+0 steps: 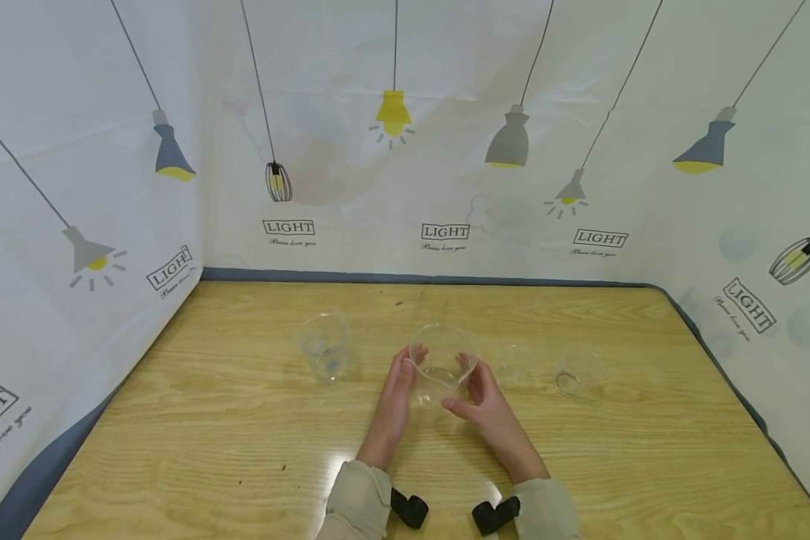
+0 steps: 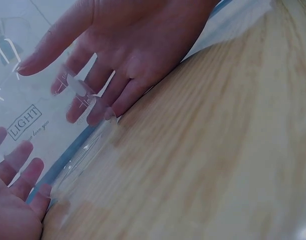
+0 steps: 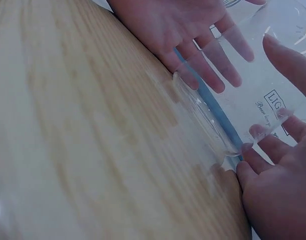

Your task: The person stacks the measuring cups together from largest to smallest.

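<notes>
A clear beaker [image 1: 440, 375] with a pouring lip stands upright on the table, its round base [image 3: 205, 117] against the wood. My left hand [image 1: 396, 386] lies along its left side and my right hand [image 1: 493, 412] along its right. Both palms face inward, fingers extended and fingertips right at the glass. In the left wrist view my right hand [image 2: 137, 45] is seen through and past the beaker, with white measuring marks in front of its fingers. My right thumb reaches around the near side.
To the left stands a clear cup [image 1: 325, 351]. Right of my hands are a faint small clear vessel [image 1: 513, 360] and another clear vessel [image 1: 570, 379]. A white printed curtain [image 1: 351, 187] encloses the wooden table [image 1: 277, 450] at the back and sides.
</notes>
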A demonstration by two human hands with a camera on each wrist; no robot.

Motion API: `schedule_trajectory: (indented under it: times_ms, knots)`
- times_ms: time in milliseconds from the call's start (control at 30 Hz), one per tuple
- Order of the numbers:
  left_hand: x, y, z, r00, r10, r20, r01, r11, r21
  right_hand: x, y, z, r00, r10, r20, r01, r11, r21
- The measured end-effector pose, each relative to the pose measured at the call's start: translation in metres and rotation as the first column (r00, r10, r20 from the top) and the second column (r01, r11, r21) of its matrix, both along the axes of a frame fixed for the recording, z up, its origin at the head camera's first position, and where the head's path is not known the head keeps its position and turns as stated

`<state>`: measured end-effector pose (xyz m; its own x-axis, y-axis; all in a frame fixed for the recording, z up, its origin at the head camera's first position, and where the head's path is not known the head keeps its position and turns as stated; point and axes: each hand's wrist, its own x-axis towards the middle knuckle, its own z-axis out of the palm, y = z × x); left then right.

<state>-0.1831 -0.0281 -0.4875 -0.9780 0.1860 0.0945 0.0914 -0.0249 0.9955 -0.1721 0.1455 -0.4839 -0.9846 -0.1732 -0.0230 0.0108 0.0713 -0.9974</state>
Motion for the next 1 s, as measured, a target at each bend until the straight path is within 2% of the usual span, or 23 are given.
schedule_trajectory:
  times_ms: [167, 333, 600, 733, 867, 1000]
  knots:
    - [-0.002, 0.000, -0.005, 1.000, -0.002, -0.015, 0.002, 1.000, 0.016, 0.004, 0.000, 0.011, 0.999, 0.042, -0.011, -0.042, 0.999, -0.027]
    - [-0.001, -0.001, 0.001, 1.000, -0.017, -0.019, 0.018, 0.999, 0.035, 0.007, -0.002, 0.020, 0.997, 0.066, -0.035, -0.066, 0.998, -0.015]
    - [0.008, -0.001, 0.023, 0.999, -0.018, -0.042, 0.019, 0.999, 0.035, 0.000, 0.001, 0.001, 0.999, 0.045, -0.017, -0.045, 0.998, 0.037]
    - [0.008, 0.000, 0.024, 0.998, -0.010, -0.057, 0.012, 1.000, 0.025, -0.001, 0.001, -0.002, 0.997, 0.058, -0.042, -0.057, 0.998, 0.035]
    - [0.008, -0.001, 0.023, 0.998, -0.010, -0.057, 0.011, 1.000, 0.028, -0.001, 0.003, -0.003, 0.992, 0.103, -0.077, -0.103, 0.995, 0.015]
    - [0.009, -0.002, 0.023, 0.999, -0.010, -0.046, 0.011, 1.000, 0.022, 0.001, 0.005, 0.003, 0.985, 0.149, -0.090, -0.150, 0.989, -0.007]
